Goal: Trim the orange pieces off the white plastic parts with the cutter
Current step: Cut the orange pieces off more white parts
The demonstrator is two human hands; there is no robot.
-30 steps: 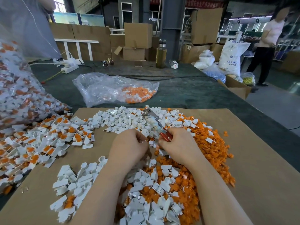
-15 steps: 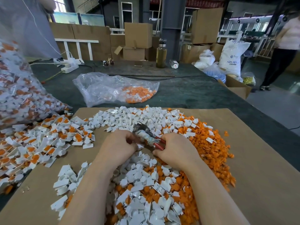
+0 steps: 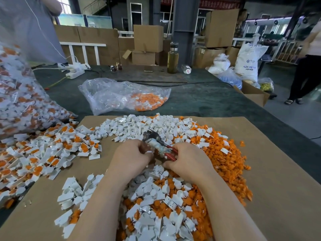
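Right hand (image 3: 189, 160): clenched round the red handles of the cutter (image 3: 159, 145), whose metal head points up and left toward the left hand.
Left hand (image 3: 132, 156): fingers curled round a small white part (image 3: 149, 151), held at the cutter's head; whether the blades touch it cannot be told.
Cardboard (image 3: 278, 171): sheet under both forearms, laid on a dark green table (image 3: 208, 101).
Orange pieces (image 3: 224, 153): loose heap to the right of the hands, spreading under the wrists.
White parts (image 3: 139, 126): trimmed pile just beyond the hands; more lie mixed with orange between the forearms.
Untrimmed parts (image 3: 52, 153): white with orange inserts, spilled at far left.
Bag (image 3: 121, 96): clear plastic, behind the cardboard, some orange pieces inside.
Bottle (image 3: 172, 58): upright at the table's far edge.
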